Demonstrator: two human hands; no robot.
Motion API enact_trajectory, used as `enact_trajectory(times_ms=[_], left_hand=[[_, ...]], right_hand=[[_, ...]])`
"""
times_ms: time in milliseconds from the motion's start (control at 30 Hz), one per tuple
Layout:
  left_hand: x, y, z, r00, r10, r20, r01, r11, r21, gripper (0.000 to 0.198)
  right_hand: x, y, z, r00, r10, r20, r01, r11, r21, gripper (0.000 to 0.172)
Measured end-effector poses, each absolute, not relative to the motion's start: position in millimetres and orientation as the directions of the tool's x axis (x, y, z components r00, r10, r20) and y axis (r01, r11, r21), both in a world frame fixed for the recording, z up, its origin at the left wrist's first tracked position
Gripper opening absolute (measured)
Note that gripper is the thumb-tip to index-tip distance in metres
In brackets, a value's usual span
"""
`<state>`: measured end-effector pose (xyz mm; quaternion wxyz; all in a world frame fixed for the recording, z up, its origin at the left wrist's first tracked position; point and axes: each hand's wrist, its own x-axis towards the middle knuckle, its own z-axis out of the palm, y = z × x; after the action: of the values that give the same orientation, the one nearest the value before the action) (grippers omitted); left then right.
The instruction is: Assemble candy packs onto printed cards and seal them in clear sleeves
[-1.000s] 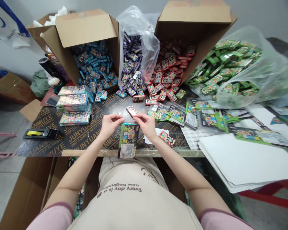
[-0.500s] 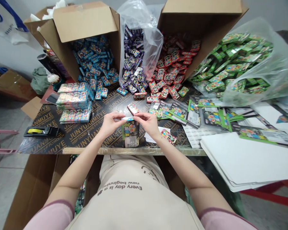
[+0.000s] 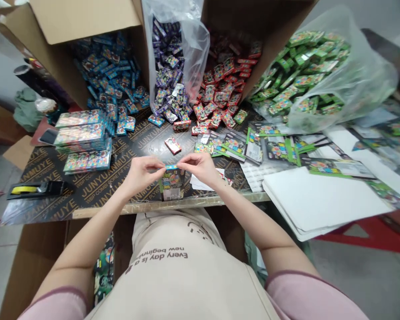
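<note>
A thin blue strip (image 3: 171,167) with light printing is stretched between the fingertips of both hands. My left hand (image 3: 146,172) pinches its left end, and my right hand (image 3: 197,167) pinches the right end. Directly below it is a dark printed packet (image 3: 172,183) with a green edge and a pale label panel; I cannot tell whether it is joined to the strip. Just beyond the fingers a small red box (image 3: 173,145) lies on the table. White papers and a red printed piece (image 3: 227,178) are partly hidden by my right forearm.
Stacked multicoloured boxes (image 3: 82,133) and a tape dispenser (image 3: 36,190) sit at left. Behind are blue boxes (image 3: 110,75), purple boxes (image 3: 170,80), red boxes (image 3: 220,89) and bagged green boxes (image 3: 300,80). Flat printed bags (image 3: 280,149) and white sheets (image 3: 336,200) lie at right.
The view has shifted, moving the scene leftward and up. Both hands keep their pinch on the strip, which now shows more of its blue face. The red box appears farther from the fingers.
</note>
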<state>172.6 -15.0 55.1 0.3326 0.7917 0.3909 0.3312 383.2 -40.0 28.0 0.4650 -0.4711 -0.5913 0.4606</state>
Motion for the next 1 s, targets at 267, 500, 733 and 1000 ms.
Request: enact_trajectory(times_ms=[267, 500, 733, 1000], left_hand=[[178.7, -25.6, 38.4, 0.633, 0.597, 0.493, 0.395, -0.797, 0.457, 0.016], [185.4, -34.6, 33.9, 0.581, 0.637, 0.507, 0.391, -0.764, 0.513, 0.012], [186.8, -32.6, 31.6, 0.547, 0.644, 0.535, 0.375, -0.760, 0.531, 0.011], [188.5, -34.4, 28.1, 0.508, 0.644, 0.571, 0.354, -0.761, 0.543, 0.011]], right_hand=[[421.9, -71.3, 1.2, -0.165, 0.902, 0.399, 0.450, 0.429, -0.784, 0.031], [537.9, -51.8, -74.5, 0.176, 0.980, 0.093, 0.805, -0.089, -0.586, 0.009], [536.3, -68.0, -105.4, 0.127, 0.982, 0.137, 0.850, -0.037, -0.526, 0.011], [528.6, -78.1, -106.7, 0.010, 0.986, 0.168, 0.918, 0.058, -0.392, 0.021]])
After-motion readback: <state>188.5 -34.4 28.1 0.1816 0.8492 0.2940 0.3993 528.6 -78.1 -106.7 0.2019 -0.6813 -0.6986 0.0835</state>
